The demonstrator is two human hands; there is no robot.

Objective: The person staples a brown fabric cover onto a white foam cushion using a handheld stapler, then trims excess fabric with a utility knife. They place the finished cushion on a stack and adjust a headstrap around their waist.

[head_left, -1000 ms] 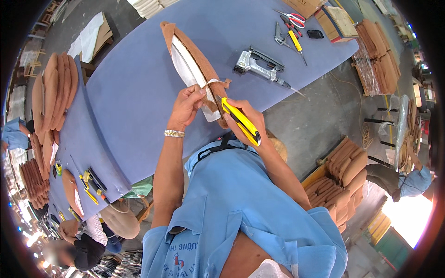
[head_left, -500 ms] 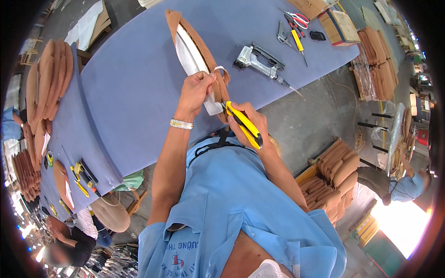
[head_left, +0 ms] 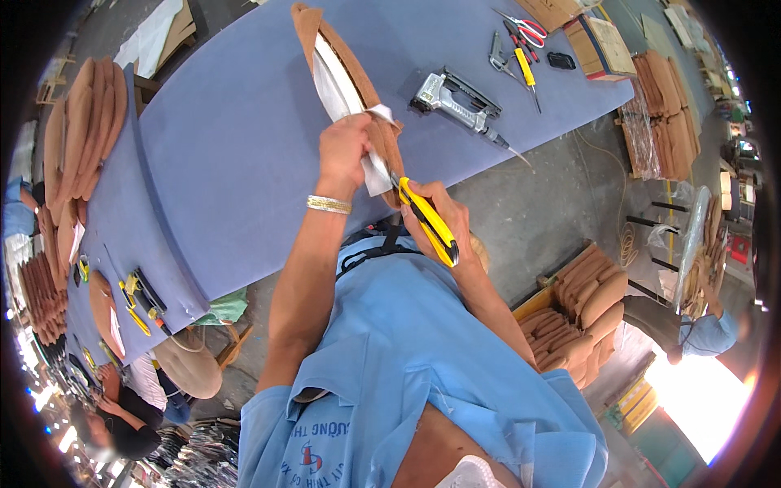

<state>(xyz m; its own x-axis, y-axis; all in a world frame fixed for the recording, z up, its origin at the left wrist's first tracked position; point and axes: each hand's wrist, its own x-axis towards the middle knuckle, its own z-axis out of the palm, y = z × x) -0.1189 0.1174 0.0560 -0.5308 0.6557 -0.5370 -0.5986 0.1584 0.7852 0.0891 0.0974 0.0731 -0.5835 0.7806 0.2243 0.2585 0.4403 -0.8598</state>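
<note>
A long brown upholstered cushion (head_left: 381, 134) stands on its edge at the near side of the blue table, its white lining (head_left: 329, 88) showing along the left. My left hand (head_left: 345, 150) is closed on the lining and fabric edge near the cushion's near end; the fingertips are partly hidden. A loose white flap (head_left: 377, 175) hangs below that hand. My right hand (head_left: 442, 215) grips a yellow utility knife (head_left: 433, 224), its tip end against the brown fabric at the near end. How far the blade reaches into the fabric cannot be seen.
On the blue table (head_left: 244, 146) lie a silver staple gun (head_left: 455, 102) with its hose, red-handled scissors (head_left: 530, 34), a yellow screwdriver (head_left: 525, 69) and a cardboard box (head_left: 598, 49). Brown cushions (head_left: 85, 134) are stacked at left, more cushions (head_left: 582, 313) at lower right. Other people work nearby.
My left hand has turned over and shifted slightly right and down along the edge, still gripping the lining. The right hand and knife have stayed almost in place.
</note>
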